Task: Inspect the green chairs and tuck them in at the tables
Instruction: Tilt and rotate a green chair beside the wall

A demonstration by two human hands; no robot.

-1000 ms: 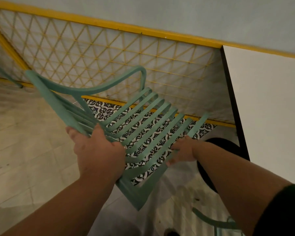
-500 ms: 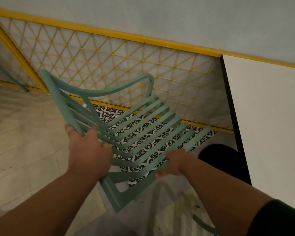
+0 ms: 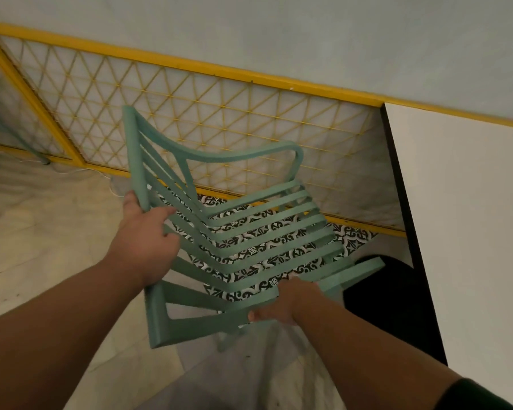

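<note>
The green chair (image 3: 237, 156) looks like moulded plastic: light enough for two hands and fairly stiff, though the thin slats probably flex, so the thicker frame rails seem the safer hold. It sits tilted between both hands, with the white table (image 3: 471, 232) just to the right of the right hand (image 3: 282, 303). That hand grasps the near side rail, its fingertips hidden underneath. The left hand (image 3: 144, 247) clasps the backrest beside its top rail. The legs are mostly hidden, so I cannot tell whether they touch the floor.
</note>
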